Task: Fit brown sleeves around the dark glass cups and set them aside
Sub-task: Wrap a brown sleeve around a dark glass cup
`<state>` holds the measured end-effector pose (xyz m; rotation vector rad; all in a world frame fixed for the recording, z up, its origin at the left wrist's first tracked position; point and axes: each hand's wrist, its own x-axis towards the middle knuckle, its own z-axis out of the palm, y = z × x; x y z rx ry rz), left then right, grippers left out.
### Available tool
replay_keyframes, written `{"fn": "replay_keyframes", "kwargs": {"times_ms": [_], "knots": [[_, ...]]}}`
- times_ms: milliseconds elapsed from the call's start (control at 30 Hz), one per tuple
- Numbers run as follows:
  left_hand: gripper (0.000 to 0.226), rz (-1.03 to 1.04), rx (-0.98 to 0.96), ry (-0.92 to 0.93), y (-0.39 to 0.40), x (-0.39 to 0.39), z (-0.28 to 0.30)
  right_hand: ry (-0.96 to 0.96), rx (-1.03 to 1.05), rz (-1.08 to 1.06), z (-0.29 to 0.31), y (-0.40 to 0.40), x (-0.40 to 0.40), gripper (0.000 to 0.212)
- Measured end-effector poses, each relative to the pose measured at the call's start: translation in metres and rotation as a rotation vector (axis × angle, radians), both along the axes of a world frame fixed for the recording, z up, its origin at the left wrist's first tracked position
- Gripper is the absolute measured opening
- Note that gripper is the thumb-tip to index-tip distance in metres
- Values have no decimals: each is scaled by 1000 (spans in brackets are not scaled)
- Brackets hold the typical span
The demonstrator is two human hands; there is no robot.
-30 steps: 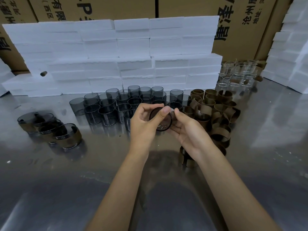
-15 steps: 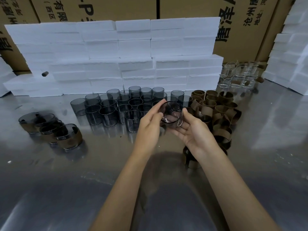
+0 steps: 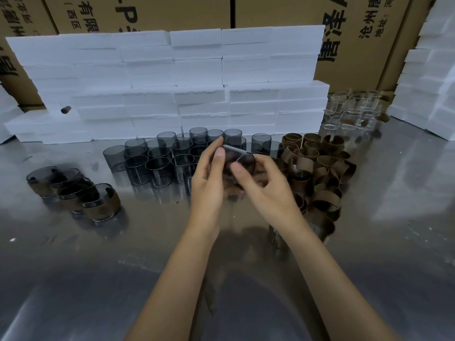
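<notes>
Fingers [image 3: 219,153] of both our hands wrap the dark glass cup [image 3: 240,159] above the desk [image 3: 147,242] centre; smooth, breakable glass, best gripped round its wall.

Single head-worn wide-angle view, looking forward and down over a steel table [image 3: 73,279]. Both forearms enter from the near edge; left hand [image 3: 209,183] and right hand [image 3: 266,190] sit close to the lens, just above frame centre. Far side is closed off by a white foam block stack [image 3: 172,82] with cardboard cartons [image 3: 172,11] behind it. Straight edges bow toward the frame borders. No second view, so nothing overlaps.
</notes>
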<state>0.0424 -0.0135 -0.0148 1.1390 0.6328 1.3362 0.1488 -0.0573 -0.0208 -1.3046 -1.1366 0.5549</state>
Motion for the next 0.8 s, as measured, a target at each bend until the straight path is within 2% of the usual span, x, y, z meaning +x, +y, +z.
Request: {"fn": "replay_keyframes", "kwargs": {"times_ms": [67, 167, 333, 433, 500, 633, 733, 800], "knots": [[30, -128, -135, -44, -1, 1, 0, -129, -6, 36, -3, -1, -1, 51], [29, -219, -222, -68, -2, 2, 1, -241, 1, -50, -5, -2, 1, 51], [43, -321, -218, -45, -2, 0, 0, -238, 49, -104, -6, -2, 4, 36], [58, -327, -180, -44, -1, -1, -1, -255, 41, -121, -6, -1, 7, 42], [59, -308, -162, -53, 0, 0, -2, -261, 42, -142, -7, 1, 9, 43], [56, -245, -185, -75, 3, 2, -7, -289, 95, -222, -4, 0, 18, 29], [55, -208, -221, -81, 6, 0, -11, -624, 46, -584, 1, -9, 43, 24], [54, -220, -230, -73, 7, -2, -12, -775, -165, -695, 3, -15, 61, 25]]}}
